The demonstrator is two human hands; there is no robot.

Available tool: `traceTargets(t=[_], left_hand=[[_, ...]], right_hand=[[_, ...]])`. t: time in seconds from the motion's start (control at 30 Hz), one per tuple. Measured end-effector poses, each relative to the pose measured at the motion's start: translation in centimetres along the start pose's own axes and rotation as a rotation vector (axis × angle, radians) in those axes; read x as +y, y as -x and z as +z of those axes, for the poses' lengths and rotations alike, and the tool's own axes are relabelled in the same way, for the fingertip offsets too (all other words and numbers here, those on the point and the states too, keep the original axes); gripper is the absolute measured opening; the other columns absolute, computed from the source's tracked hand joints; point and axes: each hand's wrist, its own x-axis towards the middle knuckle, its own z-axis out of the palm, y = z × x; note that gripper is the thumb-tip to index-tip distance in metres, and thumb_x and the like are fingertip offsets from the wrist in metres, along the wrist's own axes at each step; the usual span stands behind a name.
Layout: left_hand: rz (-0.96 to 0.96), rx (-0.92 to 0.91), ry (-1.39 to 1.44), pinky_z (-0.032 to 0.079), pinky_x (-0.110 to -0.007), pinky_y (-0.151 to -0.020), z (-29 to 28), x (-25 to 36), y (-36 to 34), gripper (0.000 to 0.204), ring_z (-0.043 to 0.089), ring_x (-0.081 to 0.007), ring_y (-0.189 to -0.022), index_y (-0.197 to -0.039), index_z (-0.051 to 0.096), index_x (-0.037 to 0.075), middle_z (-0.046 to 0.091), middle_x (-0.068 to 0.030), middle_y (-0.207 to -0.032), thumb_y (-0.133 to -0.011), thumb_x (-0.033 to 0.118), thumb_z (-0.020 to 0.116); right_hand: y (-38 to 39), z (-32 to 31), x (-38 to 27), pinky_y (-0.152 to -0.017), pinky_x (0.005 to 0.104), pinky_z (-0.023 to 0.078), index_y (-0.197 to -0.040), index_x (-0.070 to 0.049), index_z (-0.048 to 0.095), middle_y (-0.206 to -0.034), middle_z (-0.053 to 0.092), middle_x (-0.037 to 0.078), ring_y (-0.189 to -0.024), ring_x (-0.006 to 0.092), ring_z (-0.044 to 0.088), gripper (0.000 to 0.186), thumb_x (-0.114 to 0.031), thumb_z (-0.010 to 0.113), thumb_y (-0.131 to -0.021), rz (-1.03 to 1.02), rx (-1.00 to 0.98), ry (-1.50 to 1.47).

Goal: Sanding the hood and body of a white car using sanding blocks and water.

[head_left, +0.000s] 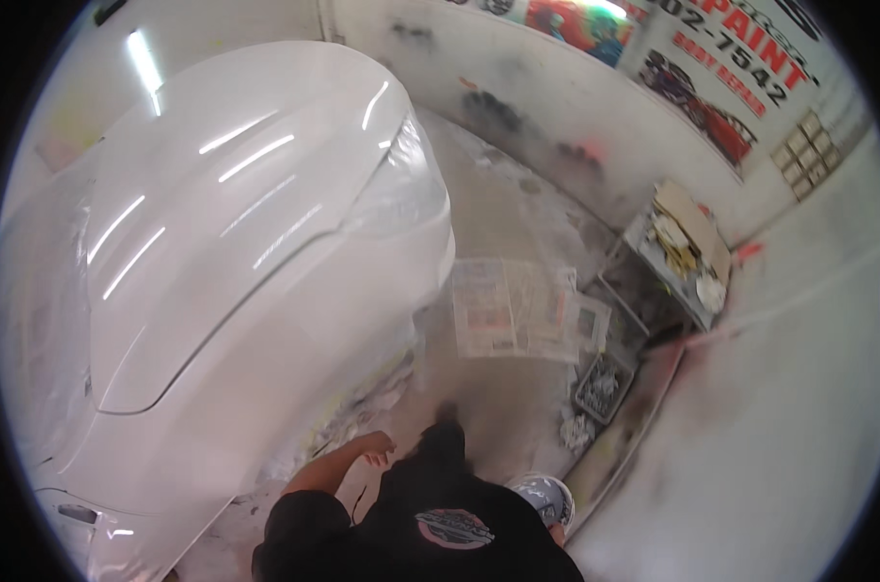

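Note:
My left hand [375, 447] hangs beside my dark-clothed body, its fingers loosely bent and apart, with nothing in them. It is nearest to a glossy white car [256, 339], whose side lies to my left without being touched. At my right side is a white bucket [553, 485] with grey and white smears. My right hand [557, 533] shows only in small part at its edge and appears to grip it; most of the fingers are hidden behind my body.
Clear plastic sheeting [401, 184] covers the car's front corner. Newspaper sheets [512, 310] lie on the floor ahead. Along the right wall stand a cluttered metal stand [639, 238] and a dark crate [605, 386], with crumpled paper [577, 432] beside it. A paint-stained wall [546, 126] closes the far side.

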Motion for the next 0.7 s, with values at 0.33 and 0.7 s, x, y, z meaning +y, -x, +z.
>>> traceTargets(t=[0.33, 0.7], left_hand=[[-0.203, 0.066, 0.558, 0.067, -0.054, -0.078, -13.6, 13.4, -10.2, 0.04, 0.081, -0.0364, -0.086, -0.133, 0.075, 0.006, 0.081, -0.0216, -0.105, -0.109, 0.038, 0.067], [-0.073, 0.236, 0.843, 0.068, -0.057, -0.086, -29.6, 38.4, -15.5, 0.036, 0.082, -0.0352, -0.093, -0.135, 0.076, 0.009, 0.082, -0.0186, -0.114, -0.106, 0.03, 0.07]], right_hand=[[-35.7, -17.5, -23.6, -0.077, 0.0513, 0.061, -0.107, 0.001, 0.071, -0.094, 0.076, 0.021, -0.084, 0.0454, 0.076, 0.033, -0.02, 0.085, -0.086, -0.384, 0.041, 0.219], [-82.8, -22.9, -39.9, -0.066, 0.0439, 0.058, -0.1, 0.001, 0.066, -0.079, 0.067, 0.013, -0.073, 0.0266, 0.072, 0.026, 0.003, 0.081, -0.078, 0.089, -0.244, -0.469]])
